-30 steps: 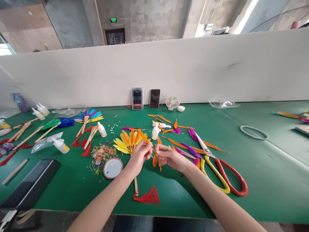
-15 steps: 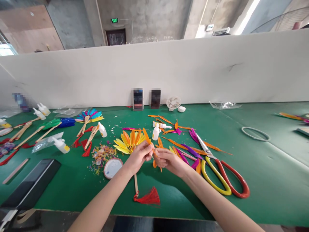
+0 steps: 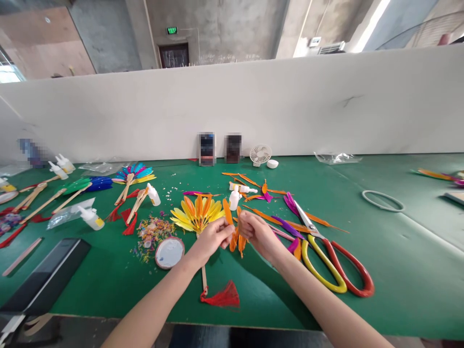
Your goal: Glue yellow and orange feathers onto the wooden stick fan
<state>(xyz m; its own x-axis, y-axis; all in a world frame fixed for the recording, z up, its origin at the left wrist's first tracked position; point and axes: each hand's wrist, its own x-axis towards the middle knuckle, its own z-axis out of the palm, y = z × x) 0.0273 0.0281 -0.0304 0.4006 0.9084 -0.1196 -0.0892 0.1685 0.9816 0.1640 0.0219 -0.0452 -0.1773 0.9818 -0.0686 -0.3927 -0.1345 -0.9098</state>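
Note:
My left hand (image 3: 214,238) pinches an orange feather (image 3: 227,211), whose tip stands up above the fingers. Just to its right, my right hand (image 3: 258,233) is closed with bent fingers; whatever it may hold is hidden. Under and behind my left hand lies a feather fan (image 3: 197,212) of yellow and orange feathers, its wooden handle (image 3: 204,276) ending in a red tassel (image 3: 225,295). Below and between the hands, more orange feathers (image 3: 241,245) rest on the green table (image 3: 268,304).
Large scissors (image 3: 324,249) lie right of the hands, among purple and orange feathers (image 3: 286,224). A glue bottle (image 3: 234,197) stands behind them. On the left are a round white lid (image 3: 169,252), colourful scraps (image 3: 154,234), finished-looking fans (image 3: 135,173) and a black box-like object (image 3: 47,275).
My hands have moved slightly apart. The right fingers have curled into a closed grip, and the feather in my left hand has turned more upright.

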